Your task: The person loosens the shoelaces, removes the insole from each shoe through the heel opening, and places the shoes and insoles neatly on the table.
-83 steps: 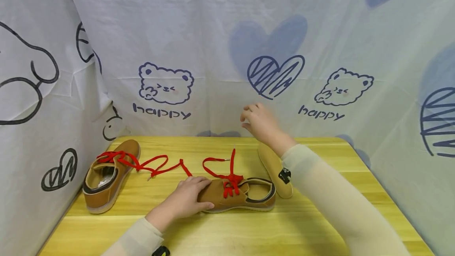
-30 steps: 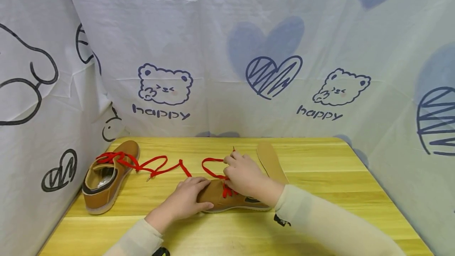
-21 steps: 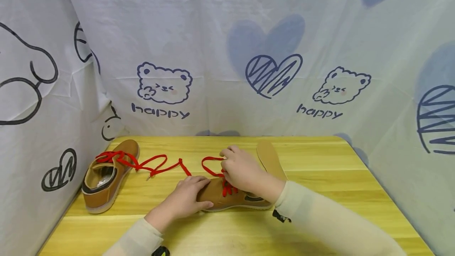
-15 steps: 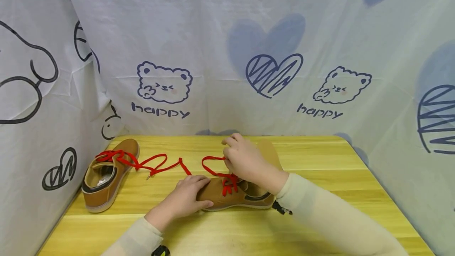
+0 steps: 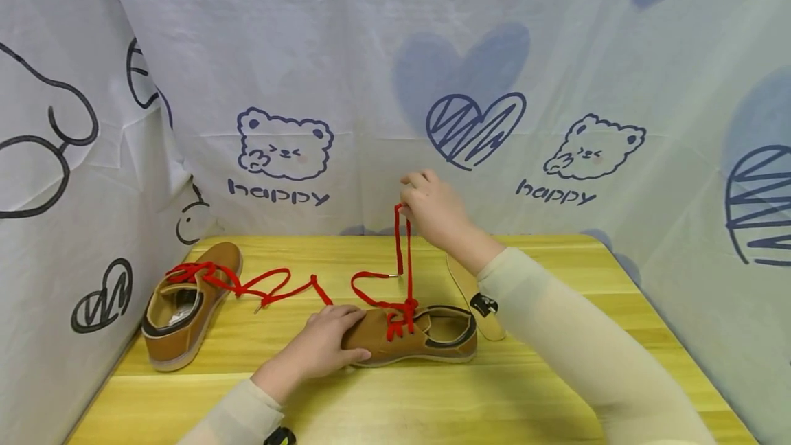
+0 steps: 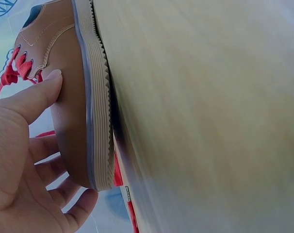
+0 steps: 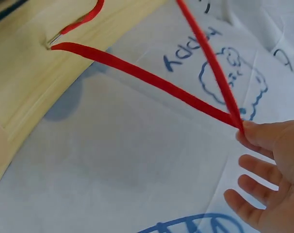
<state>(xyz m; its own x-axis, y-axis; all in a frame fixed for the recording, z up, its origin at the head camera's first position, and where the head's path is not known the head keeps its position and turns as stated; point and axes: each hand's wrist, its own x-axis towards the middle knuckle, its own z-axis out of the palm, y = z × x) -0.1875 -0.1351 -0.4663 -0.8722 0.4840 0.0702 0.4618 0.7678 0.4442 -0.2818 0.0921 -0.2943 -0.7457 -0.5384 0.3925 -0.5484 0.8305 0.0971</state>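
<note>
A brown shoe (image 5: pixel 380 338) lies lengthwise on the table, its toe pointing left. My left hand (image 5: pixel 321 345) grips the toe; the left wrist view shows the thumb (image 6: pixel 50 86) on the near side and the fingers curled around the far side. My right hand (image 5: pixel 432 208), raised above the back edge of the table, pinches a red shoelace (image 5: pixel 409 259) between thumb and forefinger. From the shoe's eyelets the lace runs straight up to the pinch, and its free end (image 7: pixel 152 83) hangs down. Another lace end lies curved on the wood behind the shoe.
At the left stands a second brown shoe (image 5: pixel 169 345), its red lace (image 5: pixel 278 287) trailing across the table (image 5: pixel 395 407) toward my left hand. A tan insole (image 5: pixel 492 328) lies behind and right of the gripped shoe, partly covered by my right forearm. Printed cloth hangs around the back and sides.
My right hand came down to the laces, took hold of one, then rose and pulled it upright. My left hand has stayed on the toe.
</note>
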